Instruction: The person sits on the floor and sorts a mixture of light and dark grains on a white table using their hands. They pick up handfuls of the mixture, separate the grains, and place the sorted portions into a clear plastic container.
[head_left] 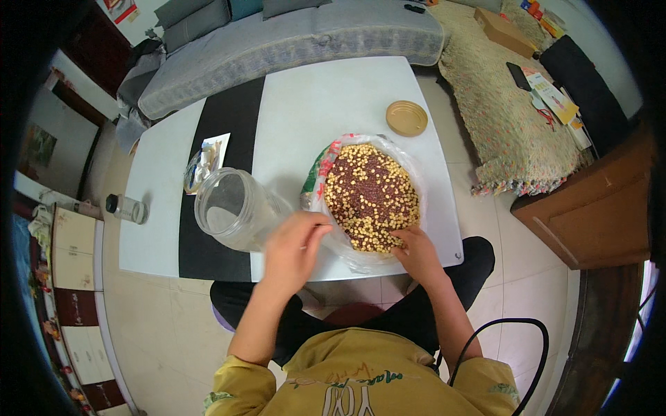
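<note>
Light even, fairly bright; bright strip (650,281) at right rim; soft shadow on white table (326,90) beside clear jar (255,218); left hand (295,243) slightly blurred; straight edges bowed; corners black

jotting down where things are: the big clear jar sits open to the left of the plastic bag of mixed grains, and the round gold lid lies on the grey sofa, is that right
The lid's place is wrong: the head view shows the round gold lid on the white tabletop, not on the grey sofa.
</note>
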Available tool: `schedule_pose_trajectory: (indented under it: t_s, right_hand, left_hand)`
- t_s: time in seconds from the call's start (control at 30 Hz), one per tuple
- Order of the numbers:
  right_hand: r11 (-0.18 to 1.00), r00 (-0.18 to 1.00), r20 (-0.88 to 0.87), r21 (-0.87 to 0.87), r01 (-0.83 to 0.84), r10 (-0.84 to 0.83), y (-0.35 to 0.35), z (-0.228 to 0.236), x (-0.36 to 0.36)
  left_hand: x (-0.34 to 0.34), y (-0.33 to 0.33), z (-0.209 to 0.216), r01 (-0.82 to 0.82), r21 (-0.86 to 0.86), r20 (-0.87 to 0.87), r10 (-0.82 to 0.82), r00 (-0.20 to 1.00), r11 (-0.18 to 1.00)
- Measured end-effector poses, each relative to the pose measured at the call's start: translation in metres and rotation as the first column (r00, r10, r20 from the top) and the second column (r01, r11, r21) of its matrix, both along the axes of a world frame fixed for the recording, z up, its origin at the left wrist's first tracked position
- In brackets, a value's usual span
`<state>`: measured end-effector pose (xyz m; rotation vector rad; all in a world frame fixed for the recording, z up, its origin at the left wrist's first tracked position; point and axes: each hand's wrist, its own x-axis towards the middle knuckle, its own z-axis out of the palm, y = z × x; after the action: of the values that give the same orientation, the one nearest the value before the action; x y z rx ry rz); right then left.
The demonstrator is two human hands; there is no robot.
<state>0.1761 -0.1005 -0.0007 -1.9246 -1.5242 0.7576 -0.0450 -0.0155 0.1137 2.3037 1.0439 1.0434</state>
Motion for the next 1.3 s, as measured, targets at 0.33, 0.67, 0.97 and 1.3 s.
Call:
schedule_pose_trajectory:
  t_s: [0.33, 0.67, 0.97, 1.3]
  right_hand:
    - [1.000, 0.999, 0.035, 0.028, -0.014, 0.013, 0.002, -0.001, -0.003]
    - [1.000, 0.995, 0.099, -0.020, -0.003, 0.005, 0.002, 0.002, 0.000]
    - [0.997, 0.994, 0.113, 0.080, -0.014, 0.005, -0.002, -0.003, -0.004]
    - [0.995, 0.996, 0.094, 0.101, -0.011, 0.002, -0.002, -0.005, -0.005]
  left_hand:
    - [-0.076, 0.039, 0.060, -0.434, 0.153, -0.019, 0.441, 0.897, 0.888]
    - [-0.008, -0.008, 0.007, -0.013, 0.085, -0.016, 0.015, 1.000, 0.996]
    - [0.035, 0.023, -0.099, 0.118, -0.234, -0.338, -0.195, 0.921, 0.965]
    - [0.036, 0.021, -0.117, 0.067, -0.298, -0.119, -0.107, 0.987, 0.952]
